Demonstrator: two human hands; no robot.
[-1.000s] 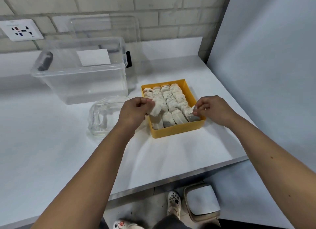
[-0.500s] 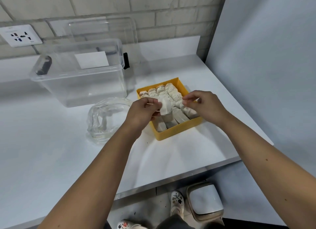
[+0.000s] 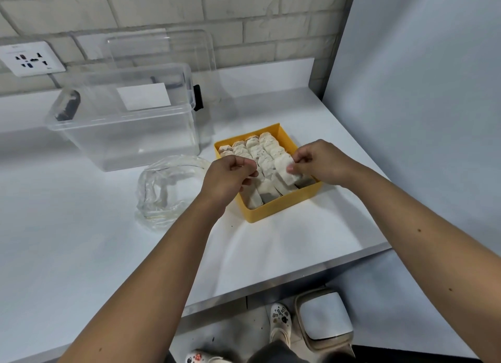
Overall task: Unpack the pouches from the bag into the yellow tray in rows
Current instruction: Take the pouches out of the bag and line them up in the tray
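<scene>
While fingertips of the right hand are pinching a pouch above the yellow tray, the left hand is curling its fingers, its hold unclear. Rows of pouches are lying in the tray; the clear bag is lying just beside it.

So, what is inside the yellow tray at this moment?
The yellow tray holds white pouches lying in rows. The right hand pinches one pouch above them. The left hand covers the near-left part, so what lies there is hidden.

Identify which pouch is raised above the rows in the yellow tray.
The pouch pinched by the right hand; the other pouches lie packed in the yellow tray.
</scene>
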